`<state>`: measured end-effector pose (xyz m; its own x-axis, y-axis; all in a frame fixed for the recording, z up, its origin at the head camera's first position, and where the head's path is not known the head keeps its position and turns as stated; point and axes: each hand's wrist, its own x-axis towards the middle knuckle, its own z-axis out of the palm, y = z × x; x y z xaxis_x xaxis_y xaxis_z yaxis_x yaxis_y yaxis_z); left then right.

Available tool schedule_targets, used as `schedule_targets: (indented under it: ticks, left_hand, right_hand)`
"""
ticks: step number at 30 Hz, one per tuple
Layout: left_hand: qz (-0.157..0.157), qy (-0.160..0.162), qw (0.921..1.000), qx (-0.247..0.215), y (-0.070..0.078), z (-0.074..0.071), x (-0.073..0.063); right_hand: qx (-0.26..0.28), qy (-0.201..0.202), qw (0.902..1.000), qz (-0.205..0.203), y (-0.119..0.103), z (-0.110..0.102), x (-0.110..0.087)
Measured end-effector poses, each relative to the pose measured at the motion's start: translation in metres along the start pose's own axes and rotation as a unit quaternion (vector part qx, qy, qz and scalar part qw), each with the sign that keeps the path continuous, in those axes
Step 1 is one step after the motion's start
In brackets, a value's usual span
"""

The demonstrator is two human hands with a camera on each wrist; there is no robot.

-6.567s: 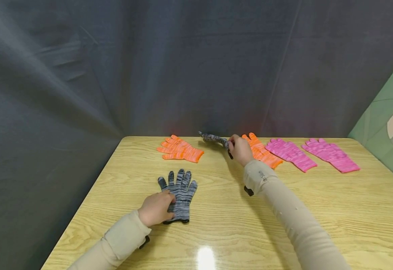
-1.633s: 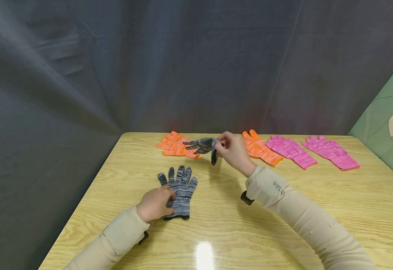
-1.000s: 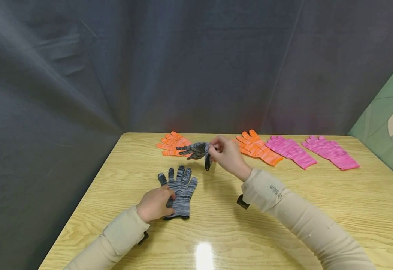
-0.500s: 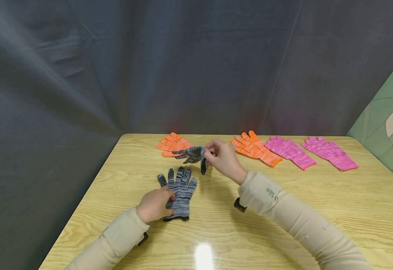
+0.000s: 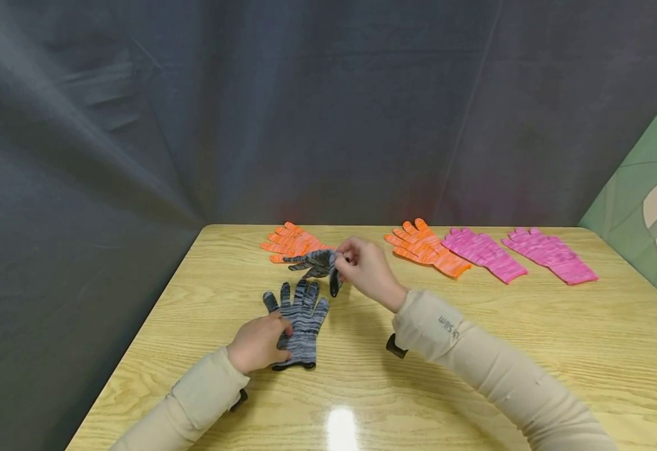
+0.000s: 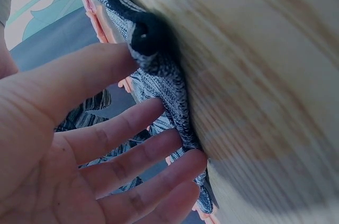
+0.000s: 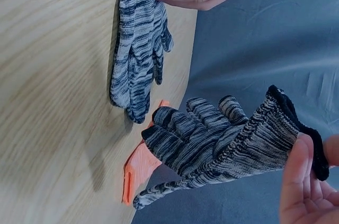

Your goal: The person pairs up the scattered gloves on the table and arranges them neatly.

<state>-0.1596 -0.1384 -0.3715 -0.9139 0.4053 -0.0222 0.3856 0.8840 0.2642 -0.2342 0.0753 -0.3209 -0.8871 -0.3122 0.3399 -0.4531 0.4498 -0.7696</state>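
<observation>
My right hand [image 5: 370, 272] pinches a grey-and-black striped knit glove [image 5: 318, 262] by its black-edged cuff. That glove hangs in the air with its fingers pointing left, partly in front of the left orange glove [image 5: 291, 241]. Nearer to me, a second grey-and-black glove [image 5: 305, 329] lies flat on the table, fingers pointing away. My left hand [image 5: 257, 343] rests at its left side. In the left wrist view the fingertips of my left hand [image 6: 116, 155] touch this lying glove with extended fingers. The right wrist view shows the held glove [image 7: 228, 144] above the table.
Toward the back right lie another orange glove [image 5: 426, 249] and two pink gloves, one [image 5: 486, 255] beside the orange one and one [image 5: 550, 255] farther right. A dark curtain [image 5: 339, 113] stands behind the wooden table [image 5: 475, 351] and along its left side.
My right hand has carried the held grey glove from the back of the table leftward and toward me, uncovering the right orange glove. My left hand has stayed at the lying glove.
</observation>
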Motion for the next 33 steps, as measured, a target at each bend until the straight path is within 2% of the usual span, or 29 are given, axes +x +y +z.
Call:
schedule_targets:
  ticks: [10,20,24,33]
  left_hand:
    - [0.001,0.0,1.0,0.001,0.0,0.0,0.0]
    - [0.002,-0.002,1.0,0.0,0.0,0.0,0.0]
    - [0.002,-0.002,1.0,0.002,0.001,0.0,-0.001]
    - [-0.002,-0.001,1.0,-0.002,0.001,0.0,0.0]
  right_hand:
    - [-0.019,0.014,0.9997,0.005,-0.003,0.007,0.002]
    - [-0.026,0.004,0.9996,0.006,-0.005,0.013,0.002]
    - [-0.026,0.004,0.9995,0.018,-0.007,0.015,0.002]
    - [-0.024,-0.022,0.9987,0.039,-0.013,0.018,-0.001]
